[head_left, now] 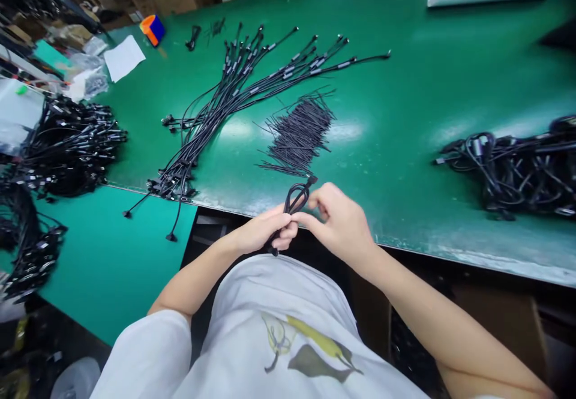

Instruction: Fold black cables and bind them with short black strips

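loops of thin black cable (294,198) are standing up between the two hands, just past the near edge of the green worktop (405,117) and above the person's lap. the cable is lying folded into a narrow, elongated bundle, several strands running side by side, with a small dark plug poking out at the top and a short end sticking out under the left hand (270,231). the left hand is closing around the lower part of the bundle, fingers wrapped and thumb pressing on top. the right hand (337,222) is curling in from the other side, forefinger and thumb pinching the bundle near its middle.

the gripped stretch of cable is hiding inside the left fist, and the right fingertips are covering one another, so it is hard to tell whether anything else is sitting between them. beyond the hands, a pile of short black wire ties (299,132) is lying on the worktop, and a long fan of straight black cables (234,87) is spreading out behind it. a tangled heap of black cables (517,168) is running off the right edge, cut off there.
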Demonstrator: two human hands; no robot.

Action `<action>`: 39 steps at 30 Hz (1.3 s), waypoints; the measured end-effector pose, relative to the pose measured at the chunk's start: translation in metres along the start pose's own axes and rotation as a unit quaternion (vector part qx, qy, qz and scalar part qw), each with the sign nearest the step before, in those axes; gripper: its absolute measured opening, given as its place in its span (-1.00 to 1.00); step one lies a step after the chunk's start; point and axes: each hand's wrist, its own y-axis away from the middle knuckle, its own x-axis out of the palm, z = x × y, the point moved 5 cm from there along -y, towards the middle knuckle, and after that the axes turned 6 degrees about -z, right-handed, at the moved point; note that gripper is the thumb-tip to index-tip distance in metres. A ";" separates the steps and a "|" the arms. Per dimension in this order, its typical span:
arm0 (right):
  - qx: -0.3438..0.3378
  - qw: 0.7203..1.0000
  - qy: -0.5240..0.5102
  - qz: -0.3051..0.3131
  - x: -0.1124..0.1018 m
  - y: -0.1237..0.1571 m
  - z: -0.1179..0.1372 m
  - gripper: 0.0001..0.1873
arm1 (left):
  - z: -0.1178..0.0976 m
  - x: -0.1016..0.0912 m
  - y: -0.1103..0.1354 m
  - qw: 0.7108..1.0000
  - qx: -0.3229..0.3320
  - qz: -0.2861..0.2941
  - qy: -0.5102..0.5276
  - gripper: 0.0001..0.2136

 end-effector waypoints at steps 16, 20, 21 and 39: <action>-0.305 0.913 0.265 -0.060 0.011 -0.002 -0.025 -0.65 | 0.019 -0.035 -0.012 0.991 -0.038 -0.120 0.049 -0.49; -0.278 0.920 0.265 -0.077 0.004 -0.002 -0.033 -0.70 | 0.019 -0.053 -0.009 0.985 -0.039 -0.161 0.051 -0.56; -0.272 0.921 0.266 -0.081 0.002 -0.003 -0.035 -0.70 | 0.017 -0.056 -0.009 0.983 -0.028 -0.172 0.057 -0.58; -0.168 0.925 0.340 -0.018 -0.007 0.005 -0.075 -0.66 | -0.005 -0.075 -0.013 0.947 0.054 -0.249 -0.196 -0.50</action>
